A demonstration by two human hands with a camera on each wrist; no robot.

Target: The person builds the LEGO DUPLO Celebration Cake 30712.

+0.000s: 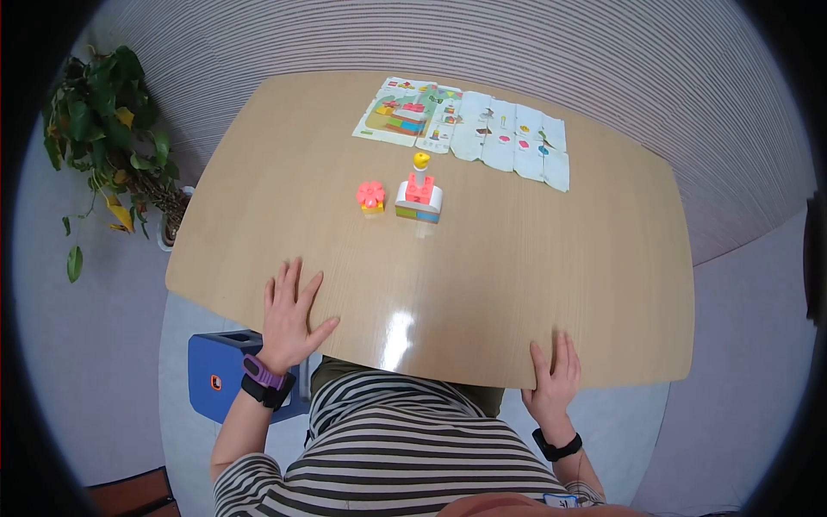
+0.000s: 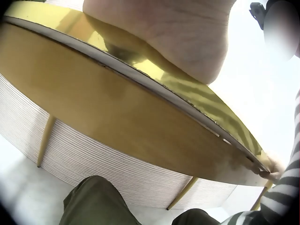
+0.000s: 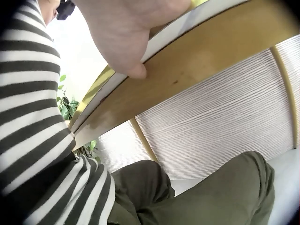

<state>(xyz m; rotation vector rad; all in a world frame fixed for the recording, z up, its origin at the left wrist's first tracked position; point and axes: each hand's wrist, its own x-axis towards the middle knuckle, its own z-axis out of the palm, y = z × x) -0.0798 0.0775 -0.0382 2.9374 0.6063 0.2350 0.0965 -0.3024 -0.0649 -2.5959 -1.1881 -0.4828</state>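
In the head view my left hand (image 1: 290,320) rests on the table (image 1: 534,258) near its front left edge, fingers spread and palm down. My right hand (image 1: 556,379) lies over the front edge farther right, its fingers straight on the tabletop. Neither holds anything. Beyond them, near the middle, stands a small toy-brick build (image 1: 419,202) with green and blue bricks below, a white arched piece, pink bricks and a yellow piece on top. Just left of it sits a pink flower brick (image 1: 371,193) on a yellow brick. Both wrist views show the hands' heels at the table edge.
An unfolded instruction sheet (image 1: 491,138) with brick pictures lies at the back of the table. A blue stool (image 1: 215,379) stands under the front left edge. To the left is a potted plant (image 1: 103,121), and a ribbed wall (image 1: 431,39) rises behind.
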